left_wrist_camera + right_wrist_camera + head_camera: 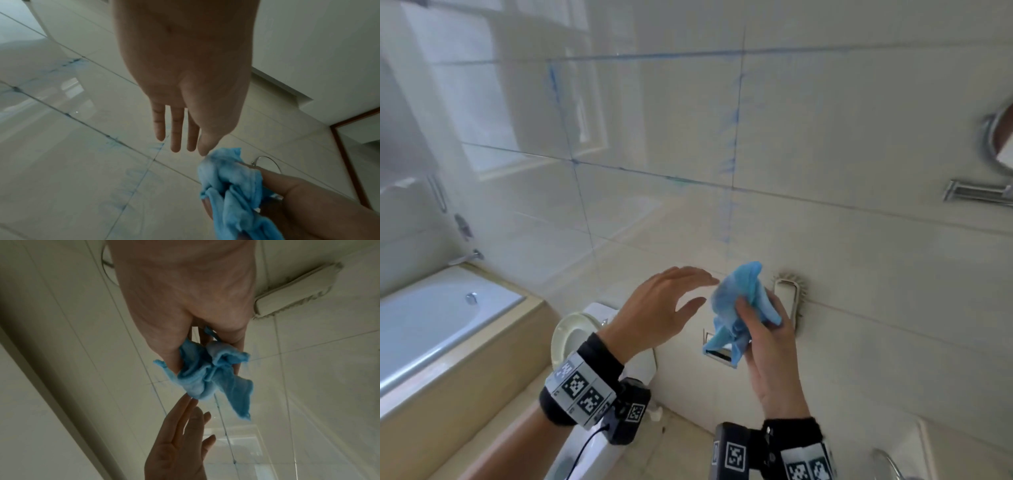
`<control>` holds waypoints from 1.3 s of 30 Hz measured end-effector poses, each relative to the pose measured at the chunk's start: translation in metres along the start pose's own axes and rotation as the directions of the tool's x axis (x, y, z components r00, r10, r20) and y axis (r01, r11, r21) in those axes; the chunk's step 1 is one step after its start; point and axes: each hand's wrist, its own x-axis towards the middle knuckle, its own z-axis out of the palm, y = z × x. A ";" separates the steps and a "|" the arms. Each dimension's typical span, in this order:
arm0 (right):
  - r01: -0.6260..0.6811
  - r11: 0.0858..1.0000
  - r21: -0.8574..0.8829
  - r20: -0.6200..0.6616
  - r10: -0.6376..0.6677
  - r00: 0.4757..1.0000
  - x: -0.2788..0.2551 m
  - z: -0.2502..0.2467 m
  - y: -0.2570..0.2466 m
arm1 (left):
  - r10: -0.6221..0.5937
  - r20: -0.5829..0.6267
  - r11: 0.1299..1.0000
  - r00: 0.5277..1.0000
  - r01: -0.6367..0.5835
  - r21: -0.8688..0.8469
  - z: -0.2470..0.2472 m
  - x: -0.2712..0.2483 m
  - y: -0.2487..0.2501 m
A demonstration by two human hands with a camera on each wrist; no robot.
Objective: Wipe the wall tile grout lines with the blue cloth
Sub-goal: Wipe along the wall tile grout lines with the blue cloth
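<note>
My right hand [760,318] grips a crumpled blue cloth [739,301] in front of the wall, low and centre in the head view. The cloth [207,369] bunches between thumb and fingers, one corner hanging free. My left hand [688,291] is flat with straight fingers just left of the cloth, its fingertips [203,149] at the cloth [230,183] edge; whether they touch it I cannot tell. Glossy cream wall tiles carry grout lines [734,116] smeared with blue marks, vertical and horizontal, above both hands.
A scrub brush [789,291] leans on the wall behind the cloth. A metal flush plate [719,353] sits below it. The toilet [575,332] and bathtub [431,322] lie at lower left. A round mirror [1000,137] and metal rail [976,193] hang at right.
</note>
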 end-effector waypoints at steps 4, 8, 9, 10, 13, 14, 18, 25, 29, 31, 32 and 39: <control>0.103 0.994 -0.045 0.014 -0.102 0.995 0.066 0.041 -0.003 | -0.041 -0.108 0.998 0.993 0.036 -0.052 -0.010 0.051 -0.051; 0.319 0.934 -0.161 -0.068 -0.333 0.940 0.142 0.082 -0.025 | 0.017 -0.240 0.998 0.971 -0.030 -0.052 -0.026 0.117 -0.109; 0.391 0.899 -0.195 -0.100 -0.415 0.904 0.162 0.093 -0.035 | 0.038 -0.268 0.998 0.963 -0.049 -0.036 -0.032 0.137 -0.123; 0.457 0.858 -0.235 -0.126 -0.493 0.861 0.181 0.103 -0.046 | 0.054 -0.285 0.998 0.957 -0.063 -0.022 -0.039 0.158 -0.135; 0.592 0.705 -0.391 -0.179 -0.689 0.703 0.231 0.131 -0.080 | 0.087 -0.321 0.995 0.943 -0.099 -0.021 -0.058 0.225 -0.156; 0.614 0.651 -0.447 -0.186 -0.739 0.647 0.245 0.138 -0.091 | 0.104 -0.335 0.993 0.936 -0.115 -0.014 -0.063 0.247 -0.158; 0.658 0.409 -0.633 -0.178 -0.903 0.391 0.288 0.149 -0.142 | 0.220 -0.375 0.973 0.901 -0.229 0.022 -0.078 0.325 -0.141; 0.545 0.203 -0.814 -0.136 -0.978 0.161 0.303 0.085 -0.215 | 0.421 -0.428 0.885 0.799 -0.466 0.001 -0.058 0.384 -0.055; 0.468 0.166 -0.868 -0.131 -0.986 0.108 0.299 0.027 -0.257 | 0.504 -0.362 0.852 0.784 -0.520 0.061 -0.028 0.395 -0.017; 0.410 0.110 -0.905 -0.082 -0.993 0.086 0.301 0.004 -0.279 | 0.549 -0.330 0.829 0.768 -0.549 0.103 -0.009 0.397 -0.003; 0.386 0.079 -0.919 -0.052 -0.996 0.079 0.305 -0.004 -0.287 | 0.567 -0.319 0.819 0.759 -0.561 0.122 0.000 0.398 0.002; 0.292 -0.141 -0.946 0.182 -0.976 0.118 0.356 -0.015 -0.292 | 0.542 -0.313 0.839 0.780 -0.477 0.262 0.042 0.417 0.000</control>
